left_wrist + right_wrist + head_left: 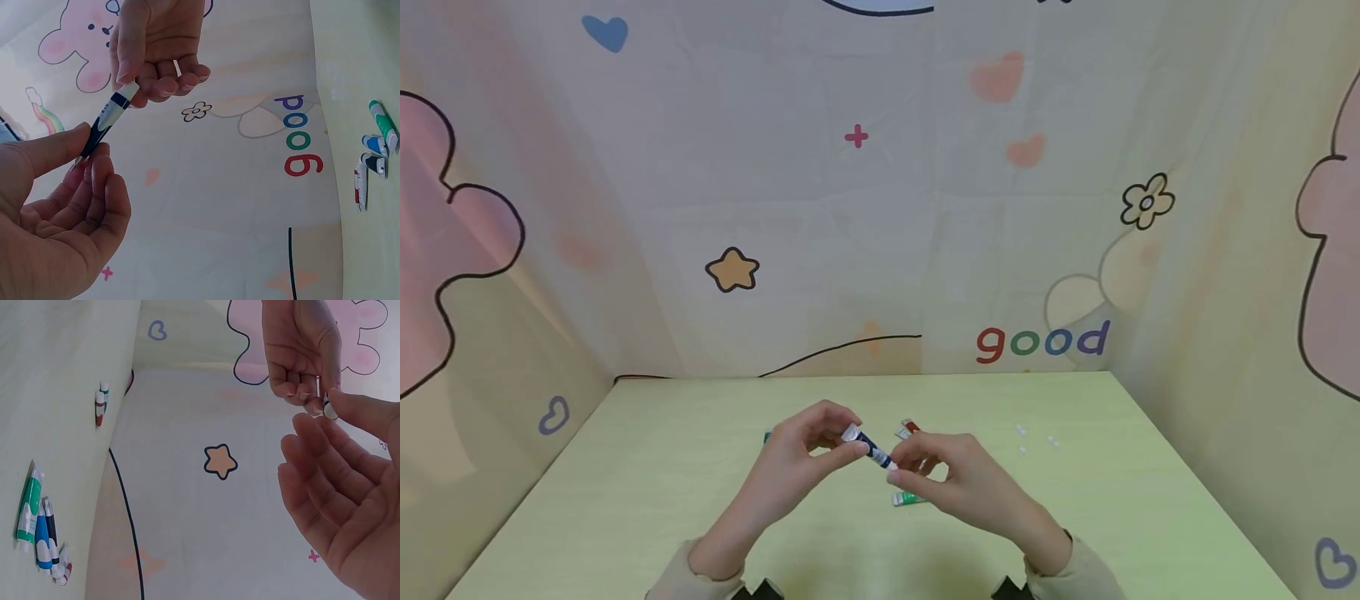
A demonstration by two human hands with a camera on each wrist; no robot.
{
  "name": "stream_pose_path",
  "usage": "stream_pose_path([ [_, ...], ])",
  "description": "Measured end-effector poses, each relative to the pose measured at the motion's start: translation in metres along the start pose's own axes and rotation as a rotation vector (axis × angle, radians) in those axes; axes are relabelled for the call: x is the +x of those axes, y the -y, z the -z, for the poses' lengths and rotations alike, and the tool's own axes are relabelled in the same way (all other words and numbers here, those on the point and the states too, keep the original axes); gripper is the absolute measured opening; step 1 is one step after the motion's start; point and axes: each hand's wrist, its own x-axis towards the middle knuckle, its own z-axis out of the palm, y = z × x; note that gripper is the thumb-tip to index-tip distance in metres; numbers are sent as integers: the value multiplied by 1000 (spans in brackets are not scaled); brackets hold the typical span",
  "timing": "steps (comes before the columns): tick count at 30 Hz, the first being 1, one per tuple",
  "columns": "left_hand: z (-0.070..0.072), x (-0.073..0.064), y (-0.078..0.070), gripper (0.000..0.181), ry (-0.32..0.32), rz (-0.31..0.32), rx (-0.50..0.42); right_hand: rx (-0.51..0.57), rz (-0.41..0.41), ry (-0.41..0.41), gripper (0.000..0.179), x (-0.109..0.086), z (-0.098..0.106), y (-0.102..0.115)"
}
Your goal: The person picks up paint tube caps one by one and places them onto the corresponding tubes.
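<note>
A small dark blue and white paint tube (876, 452) is held up above the table, slanting down to the right. My left hand (797, 458) pinches its flat crimped end between thumb and fingers. At the other end, the thumb and fingertips of my right hand (966, 479) pinch the white cap (129, 88). The right wrist view shows that cap end-on, with the tube's body mostly hidden behind it. Beneath the hands, a green paint tube (908, 499) lies on the table, partly covered by my right hand.
On the table (1135, 517) lie a blue tube (42, 540), a black one (51, 528) and a red-and-white one (360, 186). Farther left are a teal tube (104, 392) and a red-brown tube (99, 409). Several small white pieces (1022, 430) lie at the right.
</note>
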Motion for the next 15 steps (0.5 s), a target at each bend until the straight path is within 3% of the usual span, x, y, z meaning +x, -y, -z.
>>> stream_pose_path([
  [7, 1, 2, 4, 26, -28, 7, -49, 21, 58, 3, 10, 2, -7, 2],
  [15, 1, 3, 7, 24, -28, 16, -69, -33, 143, -14, 9, 4, -14, -1],
])
